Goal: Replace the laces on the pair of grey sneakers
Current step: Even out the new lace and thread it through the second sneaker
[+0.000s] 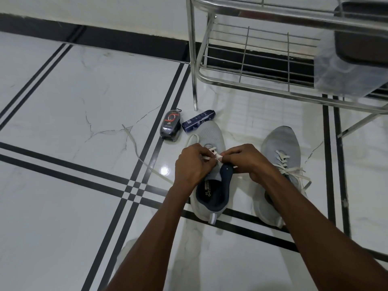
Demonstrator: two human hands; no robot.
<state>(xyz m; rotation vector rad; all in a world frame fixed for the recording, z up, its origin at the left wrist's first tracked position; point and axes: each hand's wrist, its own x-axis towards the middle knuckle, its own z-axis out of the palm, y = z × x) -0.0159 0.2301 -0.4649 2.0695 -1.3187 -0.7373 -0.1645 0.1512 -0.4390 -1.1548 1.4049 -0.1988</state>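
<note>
right now both hands work over the eyelets of the pale grey mesh sneaker with the dark navy lining (206, 186), which sits on the white marble floor with black stripes (84, 101). the left hand (192, 164) has its fingers curled round a flat white lace (206, 158), and the right hand (245, 159) pinches the same lace just across from it, above the navy tongue. one loop of lace arcs out beyond the left hand over the toe; a long loose run trails away to the left of that hand across the floor. whether the tip is already through an eyelet i cannot tell, since the fingers cover it.

just right of the right hand stands the second grey sneaker with white laces threaded and loosely tied (281, 171), so this looks like the second shoe, roughly midway. beyond the hands lie a dark shoe-polish sponge case with a red ring (170, 128) and a navy cylindrical bottle on its side (198, 121), under the chrome wire shoe rack (252, 59).

to do this step well, probably keep the lace flat and untwisted, feed the tip cleanly, steady the shoe, and draw both sides even before the next crossing
</note>
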